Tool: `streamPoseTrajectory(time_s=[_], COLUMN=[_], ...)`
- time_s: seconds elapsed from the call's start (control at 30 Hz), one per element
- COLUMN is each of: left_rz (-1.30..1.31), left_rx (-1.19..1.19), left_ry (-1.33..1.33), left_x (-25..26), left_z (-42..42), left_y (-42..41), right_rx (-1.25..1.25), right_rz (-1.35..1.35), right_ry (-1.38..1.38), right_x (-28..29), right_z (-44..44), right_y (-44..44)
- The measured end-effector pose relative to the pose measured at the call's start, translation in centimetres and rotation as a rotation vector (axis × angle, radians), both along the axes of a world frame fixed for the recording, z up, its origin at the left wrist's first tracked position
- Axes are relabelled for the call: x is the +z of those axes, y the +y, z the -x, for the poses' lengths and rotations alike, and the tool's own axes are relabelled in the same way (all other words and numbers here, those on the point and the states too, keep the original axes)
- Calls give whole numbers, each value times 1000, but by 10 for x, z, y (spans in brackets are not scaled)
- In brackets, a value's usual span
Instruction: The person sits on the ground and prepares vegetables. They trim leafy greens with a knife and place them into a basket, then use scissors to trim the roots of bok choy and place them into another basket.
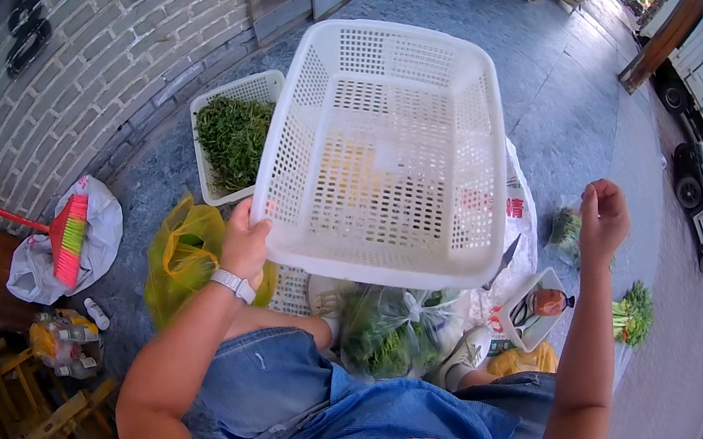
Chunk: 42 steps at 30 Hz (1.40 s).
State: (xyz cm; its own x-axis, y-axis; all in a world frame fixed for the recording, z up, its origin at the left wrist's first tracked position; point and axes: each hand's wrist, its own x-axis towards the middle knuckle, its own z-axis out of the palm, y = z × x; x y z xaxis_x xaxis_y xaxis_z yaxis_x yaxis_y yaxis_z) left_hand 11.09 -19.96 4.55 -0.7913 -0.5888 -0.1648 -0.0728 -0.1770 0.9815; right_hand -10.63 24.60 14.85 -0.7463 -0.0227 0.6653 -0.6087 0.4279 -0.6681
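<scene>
My left hand (242, 243) grips the near left corner of a white perforated plastic basket (478, 100). The basket is tilted above the ground, and its inside looks bare. Out to the right, my right hand (604, 215) is raised with curled fingers and nothing visible in it. Beneath the basket, between my feet, a knotted clear plastic bag (392, 335) holds leafy greens. A second white basket (214, 190) stands behind my left hand, heaped with green leafy stems (236, 134). Beside my left wrist is a yellow plastic bag (175, 270).
A dark blade (504, 261) juts from under the basket over a printed white sack (518, 191). A small white tray (538, 335), bagged greens (564, 229) and a loose green bunch (634, 315) lie rightward. Leftward are a broom (71, 242), bagged bottles (69, 343) and wooden furniture (54, 423).
</scene>
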Motion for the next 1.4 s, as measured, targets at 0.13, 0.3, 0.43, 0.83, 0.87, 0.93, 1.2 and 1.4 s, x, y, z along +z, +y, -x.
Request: streamPoseTrajectory(time_s=[0.13,0.3,0.43,0.83,0.87,0.93,1.2,1.4], left_rz=[-165,-219,-265,629,731,791,571,435], left_rx=[125,309,382,-937,-1150,-1315,-698,-656], left_ry=[-134,-178,-190,-305,-258,-313,-304,-308], left_x=[-20,-63,-100,-56,-62,-104,-145,-145], left_z=[21,35,44,64,59,42,14,-4], left_y=[-69,-159,-187,61,94,148,237,241], right_rx=[-37,-110,-70,294,295,314,303,355], right_rz=[115,90,-261,-773,-758,-709,-474,-422], right_ry=[-257,-386,-447,-710,-716,-719,-749,-651], right_x=[-49,-111,-164,-235,-237,-241,-235,-232], right_z=[35,64,34,-162,-163,-166,-168,-174], right_y=[36,34,23,-66,-65,-65,-37,-38])
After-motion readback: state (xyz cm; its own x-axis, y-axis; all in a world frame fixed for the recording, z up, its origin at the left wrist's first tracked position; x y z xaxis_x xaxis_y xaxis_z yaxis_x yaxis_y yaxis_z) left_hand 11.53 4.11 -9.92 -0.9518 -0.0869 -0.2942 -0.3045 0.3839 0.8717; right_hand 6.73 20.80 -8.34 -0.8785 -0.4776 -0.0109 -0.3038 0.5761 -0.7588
